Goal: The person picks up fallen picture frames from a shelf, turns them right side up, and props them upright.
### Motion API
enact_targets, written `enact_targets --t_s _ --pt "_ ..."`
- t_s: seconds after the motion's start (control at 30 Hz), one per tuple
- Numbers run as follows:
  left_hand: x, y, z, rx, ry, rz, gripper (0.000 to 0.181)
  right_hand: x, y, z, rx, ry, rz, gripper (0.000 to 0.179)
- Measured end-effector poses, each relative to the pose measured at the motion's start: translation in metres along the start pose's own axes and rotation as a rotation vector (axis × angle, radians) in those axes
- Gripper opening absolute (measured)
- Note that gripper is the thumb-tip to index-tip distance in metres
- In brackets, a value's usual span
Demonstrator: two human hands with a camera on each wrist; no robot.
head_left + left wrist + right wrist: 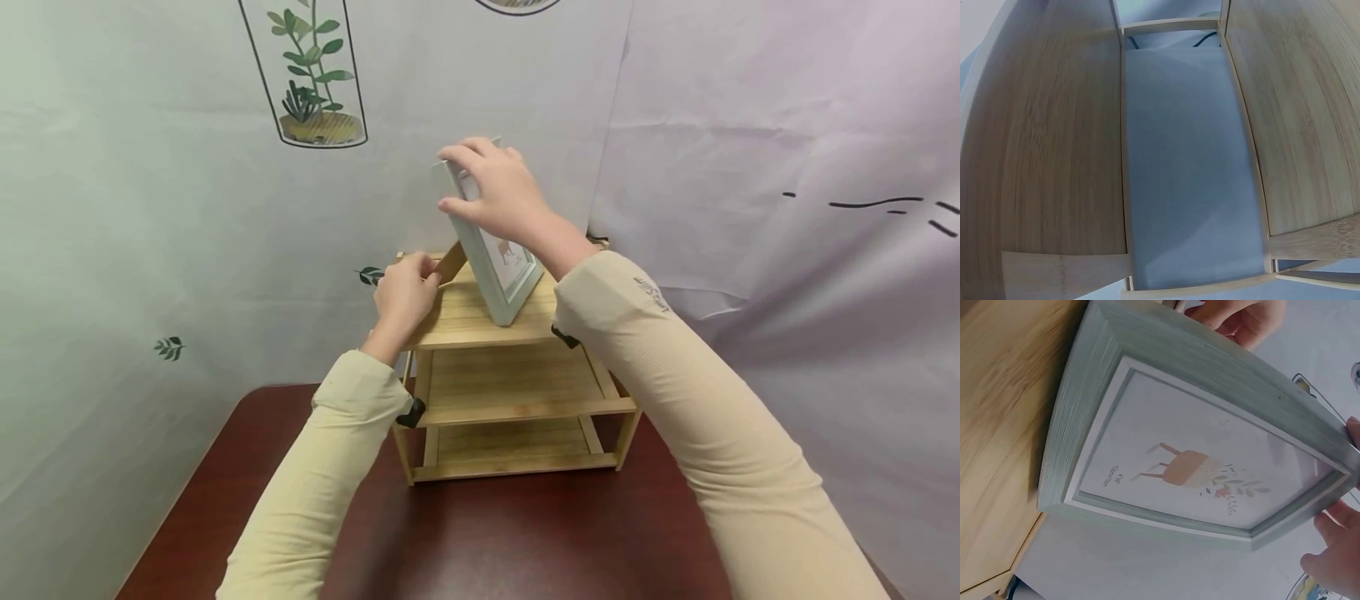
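Observation:
A pale green picture frame (487, 242) stands tilted on the top board (450, 321) of a wooden shelf rack, its lower edge on the board. My right hand (498, 187) grips its upper edge, thumb on the near side and fingers over the top. Behind the frame, my left hand (407, 292) pinches its brown back stand (452, 262). From the right wrist, the picture (1194, 469) shows a deer with flowers under the glazing. Fingers of the left hand (1244, 319) appear past the frame's far side there. The left wrist view shows only the rack's boards (1054, 137), with the hand out of sight.
Below the top board the rack has a middle shelf (517, 379) and a bottom shelf (517, 442). It stands on a dark red table (517, 533). Right behind is a pale wall cloth (187, 208) printed with plants.

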State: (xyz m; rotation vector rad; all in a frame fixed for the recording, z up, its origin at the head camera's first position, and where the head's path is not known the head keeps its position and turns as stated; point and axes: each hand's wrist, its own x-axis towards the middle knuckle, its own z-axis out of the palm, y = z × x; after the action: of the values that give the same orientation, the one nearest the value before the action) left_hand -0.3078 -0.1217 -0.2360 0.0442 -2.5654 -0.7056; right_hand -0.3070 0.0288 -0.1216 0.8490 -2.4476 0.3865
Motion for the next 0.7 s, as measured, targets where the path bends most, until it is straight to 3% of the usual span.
enact_targets --t_s 0.43,0.7 --pt "-0.001 0.0 -0.002 0.018 -0.007 -0.03 0.014 0.004 -0.003 0.003 0.023 -0.06 -0.004 0.06" --pt "-0.006 0.0 -0.006 -0.05 -0.029 -0.011 0.028 -0.007 0.017 0.005 0.222 -0.04 0.035 0.069"
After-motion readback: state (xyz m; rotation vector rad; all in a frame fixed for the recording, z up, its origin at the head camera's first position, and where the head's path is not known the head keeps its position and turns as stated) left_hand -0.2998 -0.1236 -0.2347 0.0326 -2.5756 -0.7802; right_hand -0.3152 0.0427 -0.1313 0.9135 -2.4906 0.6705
